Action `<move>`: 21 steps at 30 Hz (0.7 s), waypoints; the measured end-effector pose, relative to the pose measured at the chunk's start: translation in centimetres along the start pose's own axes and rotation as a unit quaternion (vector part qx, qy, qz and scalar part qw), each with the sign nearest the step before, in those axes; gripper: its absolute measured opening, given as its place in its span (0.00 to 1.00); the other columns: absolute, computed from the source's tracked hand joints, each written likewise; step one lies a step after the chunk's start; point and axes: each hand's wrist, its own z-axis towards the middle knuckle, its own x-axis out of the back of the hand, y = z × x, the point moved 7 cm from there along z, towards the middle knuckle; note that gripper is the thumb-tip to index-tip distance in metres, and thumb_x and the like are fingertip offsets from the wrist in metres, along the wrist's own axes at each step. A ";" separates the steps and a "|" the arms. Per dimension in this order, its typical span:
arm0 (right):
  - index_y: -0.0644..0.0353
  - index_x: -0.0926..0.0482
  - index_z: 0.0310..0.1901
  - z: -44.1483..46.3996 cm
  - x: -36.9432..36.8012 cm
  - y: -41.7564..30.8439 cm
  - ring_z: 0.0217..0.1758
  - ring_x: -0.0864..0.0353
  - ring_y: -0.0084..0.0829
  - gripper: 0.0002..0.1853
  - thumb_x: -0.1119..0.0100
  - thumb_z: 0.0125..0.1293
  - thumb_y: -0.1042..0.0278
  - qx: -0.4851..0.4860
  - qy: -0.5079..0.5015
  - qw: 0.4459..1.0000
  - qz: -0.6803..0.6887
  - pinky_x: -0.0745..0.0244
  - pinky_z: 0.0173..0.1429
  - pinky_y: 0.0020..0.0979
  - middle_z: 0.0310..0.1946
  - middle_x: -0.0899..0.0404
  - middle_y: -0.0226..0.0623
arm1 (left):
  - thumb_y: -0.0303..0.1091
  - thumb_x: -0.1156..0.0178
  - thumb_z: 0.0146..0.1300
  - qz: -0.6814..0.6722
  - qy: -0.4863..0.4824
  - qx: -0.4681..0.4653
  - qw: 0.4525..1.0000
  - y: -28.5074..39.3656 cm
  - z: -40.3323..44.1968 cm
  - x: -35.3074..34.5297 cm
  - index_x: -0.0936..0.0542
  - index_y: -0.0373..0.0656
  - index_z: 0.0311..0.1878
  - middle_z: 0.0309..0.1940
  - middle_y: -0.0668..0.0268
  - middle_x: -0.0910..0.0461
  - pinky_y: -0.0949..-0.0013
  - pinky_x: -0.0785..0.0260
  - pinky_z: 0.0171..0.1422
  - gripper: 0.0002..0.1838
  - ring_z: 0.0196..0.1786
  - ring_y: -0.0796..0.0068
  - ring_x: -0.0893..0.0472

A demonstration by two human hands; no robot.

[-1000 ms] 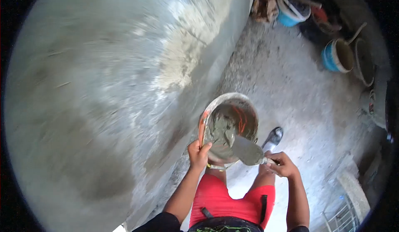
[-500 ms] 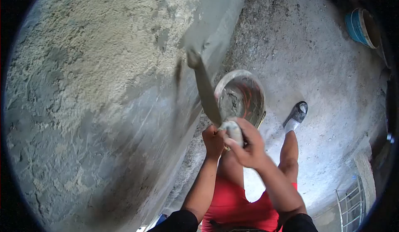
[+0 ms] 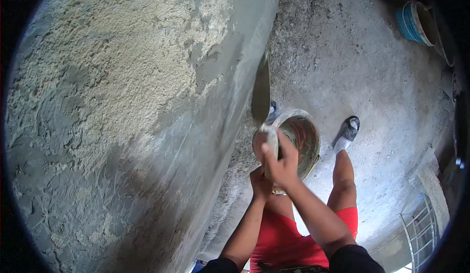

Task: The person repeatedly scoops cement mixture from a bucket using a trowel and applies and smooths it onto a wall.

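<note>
My right hand is closed around the pale, mortar-smeared handle of a plastering trowel. The trowel's long grey blade points up and away, beside the lower edge of the wall. Just below and touching or nearly touching the right hand, my left hand is curled into a fist; what it grips is hidden. Beyond both hands stands a bucket with grey mortar residue and reddish streaks inside, partly covered by my right hand. Wet grey plaster covers parts of the rough, sandy wall on the left.
The rough concrete floor stretches to the right of the wall. My shod foot rests right of the bucket. A blue bucket lies tilted at the upper right, and a metal rack is at the lower right.
The trowel has swung away from the wall to the right, its blade turning nearly upright in view. Both hands have shifted with it, the left lower and the right slightly up and left.
</note>
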 end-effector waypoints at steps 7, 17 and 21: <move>0.73 0.25 0.61 4.0 -4.5 5.5 0.57 0.17 0.47 0.27 0.32 0.67 0.64 -0.038 -0.016 0.999 0.029 0.25 0.64 0.40 0.51 0.17 0.55 | 0.20 0.39 0.58 -0.072 -0.040 0.063 0.995 -3.6 -0.9 -3.7 0.21 0.37 0.38 0.33 0.66 0.20 0.66 0.28 0.35 0.05 0.27 0.77 0.26; 0.72 0.25 0.60 -2.8 -4.4 -6.1 0.46 0.17 0.43 0.25 0.29 0.61 0.76 0.144 -0.022 0.988 0.046 0.22 0.51 0.35 0.47 0.19 0.51 | 0.22 0.45 0.70 -0.250 -0.107 0.232 0.934 -0.7 -1.8 -2.5 0.28 0.36 0.65 0.56 0.58 0.22 0.67 0.16 0.46 0.21 0.50 0.70 0.19; 0.73 0.24 0.59 -1.6 -5.8 -8.5 0.44 0.16 0.46 0.25 0.29 0.60 0.77 0.185 0.002 0.983 -0.006 0.21 0.49 0.37 0.47 0.18 0.53 | 0.19 0.42 0.67 -0.199 -0.090 0.179 0.959 1.5 -1.3 -1.6 0.20 0.33 0.54 0.43 0.67 0.18 0.72 0.22 0.40 0.13 0.35 0.79 0.21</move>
